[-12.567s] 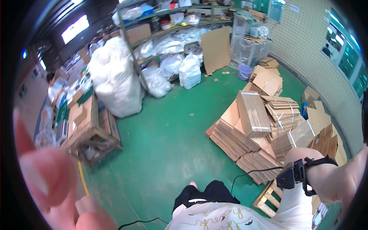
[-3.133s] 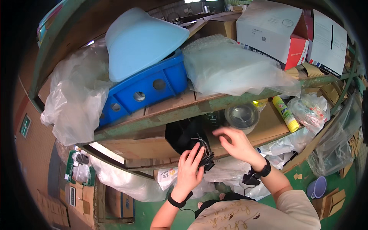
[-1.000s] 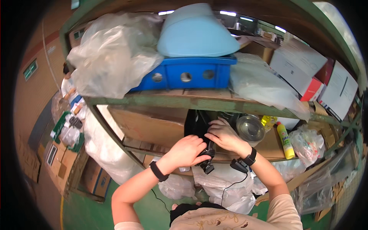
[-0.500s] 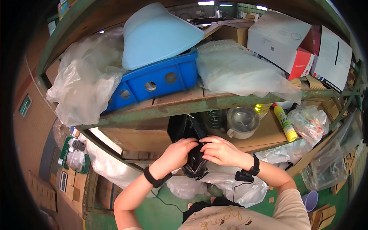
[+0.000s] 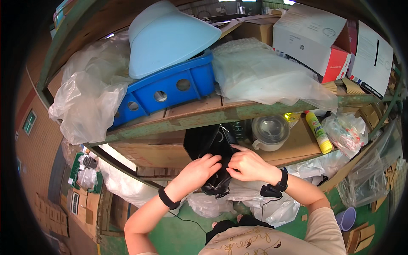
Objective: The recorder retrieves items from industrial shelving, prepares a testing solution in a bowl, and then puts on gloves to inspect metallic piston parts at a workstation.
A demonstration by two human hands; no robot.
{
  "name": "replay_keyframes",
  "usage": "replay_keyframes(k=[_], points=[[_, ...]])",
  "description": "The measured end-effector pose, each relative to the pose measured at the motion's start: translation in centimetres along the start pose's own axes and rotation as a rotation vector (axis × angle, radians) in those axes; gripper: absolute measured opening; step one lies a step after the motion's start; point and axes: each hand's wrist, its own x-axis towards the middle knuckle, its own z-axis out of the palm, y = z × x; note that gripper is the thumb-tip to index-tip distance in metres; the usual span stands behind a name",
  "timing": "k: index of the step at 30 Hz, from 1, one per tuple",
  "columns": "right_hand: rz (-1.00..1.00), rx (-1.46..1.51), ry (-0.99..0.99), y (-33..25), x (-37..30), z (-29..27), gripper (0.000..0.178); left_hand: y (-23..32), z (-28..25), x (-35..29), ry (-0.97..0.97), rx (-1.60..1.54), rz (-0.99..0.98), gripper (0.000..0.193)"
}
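Observation:
A shiny black bag point(image 5: 216, 182) stands at the edge of the lower shelf, with its mouth parted and a dark inside showing. My left hand point(image 5: 201, 169) grips its left rim, fingers curled over the edge into the opening. On the opposite rim, my right hand point(image 5: 250, 165) is closed on the bag's side, thumb and fingers bent together. Some fingertips are hidden in the dark folds, and the bag's contents cannot be made out. Just right of the bag sits a round lidded container point(image 5: 270, 132) with a clear top.
Above my hands runs the green shelf beam point(image 5: 238, 114). The upper shelf bears a blue crate point(image 5: 170, 91) under a pale blue visor point(image 5: 170, 40), plastic sheeting point(image 5: 267, 74) and a white box point(image 5: 308, 40). A yellow bottle point(image 5: 318, 132) lies right; a cardboard box point(image 5: 148, 152) stands left.
My hands have moved apart, and the bag's mouth is spread wider. The view has shifted slightly, while the shelf items stay in place.

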Motion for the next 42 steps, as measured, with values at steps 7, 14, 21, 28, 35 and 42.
replay_keyframes(k=[7,14,21,28,35,42], points=[[-0.137,0.028,-0.052,1.0,2.3,1.8,0.026,-1.1,0.4,-1.6,-0.042,0.137,-0.055,0.013],[-0.104,-0.097,-0.136,1.3,1.2,1.0,0.024,-1.2,0.4,-2.1,-0.097,0.236,-0.129,0.01],[0.17,0.026,-0.175,2.3,2.2,2.2,0.021,-1.2,2.0,-0.8,-0.099,0.405,-0.13,0.011],[0.411,-0.139,-0.202,2.7,4.6,6.3,0.031,-0.7,1.1,-0.3,-0.236,0.469,-0.186,0.008],[0.521,0.276,0.017,1.3,4.1,1.7,0.018,-1.2,1.5,-1.1,-0.104,0.337,-0.219,0.006],[0.699,0.592,0.206,1.1,2.9,-0.5,0.017,-0.3,2.1,-0.3,0.314,-0.195,-0.401,0.022]])
